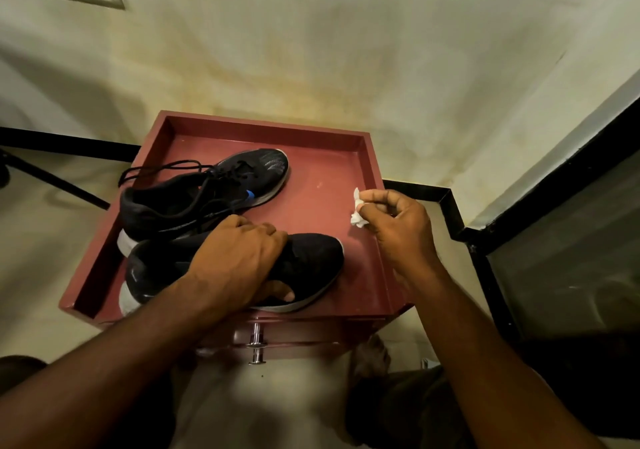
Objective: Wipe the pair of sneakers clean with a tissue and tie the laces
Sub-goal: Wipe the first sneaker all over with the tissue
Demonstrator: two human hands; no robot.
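Note:
Two black sneakers with white soles lie on the red tray-like top (322,185) of a small cabinet. The far sneaker (194,199) has loose black laces trailing over the left rim. My left hand (239,258) grips the near sneaker (311,258) across its middle, thumb on the near side by the sole. To the right, my right hand (394,223) pinches a small crumpled white tissue (356,213) just above the tray, apart from both shoes.
The cabinet stands against a cream wall (346,50). A metal drawer handle (256,344) sticks out below the tray's front. A dark glass-fronted panel (571,241) with a black frame stands at the right. My foot (370,358) is on the floor below.

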